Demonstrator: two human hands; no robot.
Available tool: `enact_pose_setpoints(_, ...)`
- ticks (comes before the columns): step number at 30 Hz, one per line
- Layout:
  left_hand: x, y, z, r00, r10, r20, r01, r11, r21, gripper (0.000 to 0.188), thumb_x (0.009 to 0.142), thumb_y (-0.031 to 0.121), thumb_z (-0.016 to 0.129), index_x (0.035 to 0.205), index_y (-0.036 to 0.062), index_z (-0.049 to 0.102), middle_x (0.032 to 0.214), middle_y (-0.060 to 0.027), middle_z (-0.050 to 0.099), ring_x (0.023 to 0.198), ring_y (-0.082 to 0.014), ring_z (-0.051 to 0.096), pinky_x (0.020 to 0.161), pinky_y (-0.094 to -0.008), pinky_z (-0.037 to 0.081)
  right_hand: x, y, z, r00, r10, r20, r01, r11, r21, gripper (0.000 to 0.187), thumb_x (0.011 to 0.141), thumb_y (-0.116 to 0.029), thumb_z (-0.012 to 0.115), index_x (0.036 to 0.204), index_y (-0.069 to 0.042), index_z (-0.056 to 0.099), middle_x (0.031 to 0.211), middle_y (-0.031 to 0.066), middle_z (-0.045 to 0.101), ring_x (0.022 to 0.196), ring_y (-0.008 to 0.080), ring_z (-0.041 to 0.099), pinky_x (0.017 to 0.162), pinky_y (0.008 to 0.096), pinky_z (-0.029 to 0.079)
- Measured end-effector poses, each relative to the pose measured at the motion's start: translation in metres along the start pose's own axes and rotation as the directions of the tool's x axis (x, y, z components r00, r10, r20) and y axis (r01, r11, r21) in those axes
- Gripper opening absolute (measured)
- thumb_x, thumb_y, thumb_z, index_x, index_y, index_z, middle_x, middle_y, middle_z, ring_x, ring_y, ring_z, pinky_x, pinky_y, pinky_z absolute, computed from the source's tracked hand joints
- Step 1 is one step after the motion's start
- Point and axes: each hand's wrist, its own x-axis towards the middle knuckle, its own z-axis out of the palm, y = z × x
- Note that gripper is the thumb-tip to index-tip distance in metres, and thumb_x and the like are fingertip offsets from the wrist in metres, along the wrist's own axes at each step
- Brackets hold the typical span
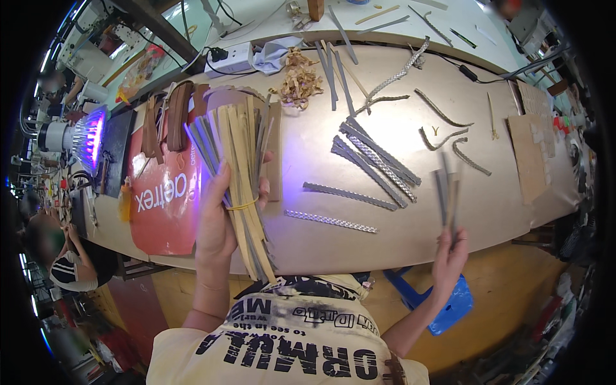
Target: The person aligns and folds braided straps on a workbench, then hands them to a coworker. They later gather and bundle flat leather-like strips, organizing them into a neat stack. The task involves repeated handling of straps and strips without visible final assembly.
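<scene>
A thick bundle of grey and tan strips [237, 147], tied with a yellow rubber band [242, 205], is gripped upright in my left hand [218, 224]. My right hand [450, 249] pinches a few shorter grey and tan strips [447, 199], their upper ends smeared by motion. Between the hands, several grey and silver braided straps [375, 160] lie fanned together on the table. Two single braided straps lie nearer me: a grey one [350, 196] and a silver one [330, 221].
Curled tan scraps [298, 78], a white power strip [229, 59] and loose strips [343, 77] lie along the back. Brown straps [178, 115] rest on a red board [167, 192] at left, near a glowing lamp [90, 141]. A blue stool [449, 308] stands below the table.
</scene>
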Motion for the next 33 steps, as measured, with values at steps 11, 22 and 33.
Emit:
enact_pose_setpoints(11, -0.009, 0.009, -0.014, 0.999, 0.023, 0.038, -0.021, 0.998, -0.053, 0.048, 0.105, 0.033, 0.035, 0.136, -0.0027, 0.043, 0.122, -0.0197, 0.06, 0.08, -0.0157, 0.058, 0.065, -0.0258, 0.051, -0.061, -0.054, 0.117, 0.465, -0.478, 0.745, 0.762, 0.644, -0.062, 0.016, 0.095, -0.021, 0.052, 0.103, -0.008, 0.056, 0.094, 0.0096, 0.057, 0.095, 0.0241, 0.056, 0.082, 0.0372, 0.041)
enact_pose_setpoints(22, 0.034, 0.009, 0.014, 0.97, -0.192, 0.151, 0.17, 0.974, 0.151, 0.048, 0.103, 0.035, 0.04, 0.136, 0.0012, 0.047, 0.113, -0.0134, 0.065, 0.08, -0.0106, 0.062, 0.06, -0.0255, 0.055, -0.058, -0.046, 0.116, 0.64, -0.561, 0.525, 0.724, 0.669, -0.167, 0.027, 0.091, -0.028, 0.06, 0.109, -0.009, 0.059, 0.105, 0.0106, 0.056, 0.102, 0.0257, 0.052, 0.088, 0.0409, 0.039)
enact_pose_setpoints(33, 0.25, -0.021, 0.088, 0.981, -0.154, 0.119, 0.081, 0.879, 0.471, 0.03, 0.084, 0.014, 0.072, 0.106, -0.0015, 0.058, 0.091, -0.0096, 0.064, 0.069, -0.0167, 0.063, 0.062, -0.0303, 0.055, -0.028, -0.043, 0.096, 0.742, -0.565, 0.361, 0.64, 0.757, -0.129, 0.031, 0.086, -0.027, 0.069, 0.111, -0.009, 0.064, 0.107, 0.0085, 0.059, 0.105, 0.0254, 0.054, 0.092, 0.0425, 0.035)
